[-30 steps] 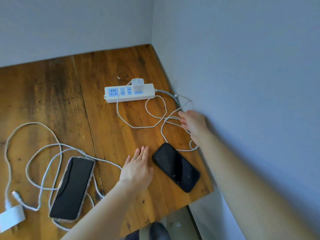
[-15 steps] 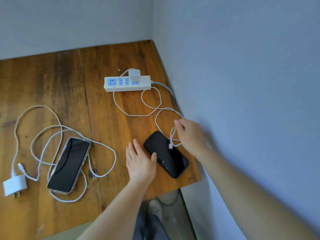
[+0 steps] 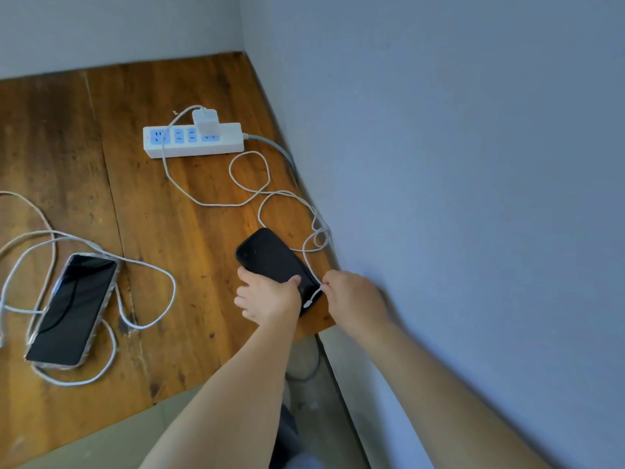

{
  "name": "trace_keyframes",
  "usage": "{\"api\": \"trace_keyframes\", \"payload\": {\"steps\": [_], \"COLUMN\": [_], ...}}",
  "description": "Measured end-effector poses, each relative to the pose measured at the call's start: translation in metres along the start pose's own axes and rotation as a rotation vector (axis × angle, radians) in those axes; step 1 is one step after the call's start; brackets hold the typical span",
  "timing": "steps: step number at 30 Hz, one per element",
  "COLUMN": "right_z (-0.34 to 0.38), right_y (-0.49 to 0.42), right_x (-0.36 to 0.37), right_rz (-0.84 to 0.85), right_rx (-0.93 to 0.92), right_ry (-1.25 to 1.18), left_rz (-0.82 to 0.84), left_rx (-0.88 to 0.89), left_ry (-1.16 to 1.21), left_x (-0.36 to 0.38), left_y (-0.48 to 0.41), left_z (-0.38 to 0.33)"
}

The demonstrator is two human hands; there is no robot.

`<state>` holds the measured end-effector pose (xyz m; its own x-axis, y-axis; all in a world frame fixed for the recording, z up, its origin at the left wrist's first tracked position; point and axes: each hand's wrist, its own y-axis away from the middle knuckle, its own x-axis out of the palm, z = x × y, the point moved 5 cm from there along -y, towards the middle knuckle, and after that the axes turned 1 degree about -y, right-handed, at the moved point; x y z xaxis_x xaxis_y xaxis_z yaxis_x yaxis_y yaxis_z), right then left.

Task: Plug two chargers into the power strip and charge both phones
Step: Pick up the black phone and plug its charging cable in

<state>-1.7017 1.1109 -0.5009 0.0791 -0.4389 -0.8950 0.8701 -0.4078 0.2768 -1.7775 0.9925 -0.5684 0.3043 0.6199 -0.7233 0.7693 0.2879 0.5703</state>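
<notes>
A white power strip (image 3: 223, 147) lies near the table's far corner with one white charger (image 3: 205, 120) plugged into it. Its white cable (image 3: 216, 202) loops across the wood to my right hand (image 3: 351, 299), which pinches the cable just behind its connector, above the near end of a black phone (image 3: 270, 255). My left hand (image 3: 267, 296) grips that phone's near end from the left. A second phone (image 3: 72, 308) in a pale case lies at the left among the loops of another white cable (image 3: 152, 265).
The wooden table (image 3: 162, 214) sits in a corner, with a grey wall (image 3: 439, 164) close along its right side and another behind. Its front edge runs just below my hands. The strip's grey power cord (image 3: 274, 145) runs off toward the right wall.
My right hand has pulled the cable end from near the wall down to the black phone's near end. My left hand has moved from flat on the table onto the phone.
</notes>
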Motion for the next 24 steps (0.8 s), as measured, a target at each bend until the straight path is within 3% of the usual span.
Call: {"api": "trace_keyframes", "payload": {"steps": [4, 10, 16, 19, 24], "right_z": [-0.003, 0.006, 0.009, 0.026, 0.06], "right_y": [0.011, 0.02, 0.034, 0.044, 0.064], "right_x": [0.008, 0.006, -0.014, -0.037, -0.083], "right_rz": [0.08, 0.103, 0.168, 0.122, -0.012], "right_rx": [0.03, -0.001, 0.185, 0.158, 0.057], "right_ry": [0.133, 0.184, -0.185, -0.376, -0.452], "left_rz": [0.024, 0.213, 0.259, 0.299, 0.418], "left_rx": [0.01, 0.064, -0.003, -0.077, -0.28], "left_ry": [0.033, 0.275, 0.351, 0.436, 0.779], "left_x": [0.001, -0.014, -0.071, -0.106, -0.154], "left_y": [-0.001, -0.015, -0.022, -0.017, 0.019], "left_z": [0.001, 0.017, 0.034, 0.041, 0.037]}}
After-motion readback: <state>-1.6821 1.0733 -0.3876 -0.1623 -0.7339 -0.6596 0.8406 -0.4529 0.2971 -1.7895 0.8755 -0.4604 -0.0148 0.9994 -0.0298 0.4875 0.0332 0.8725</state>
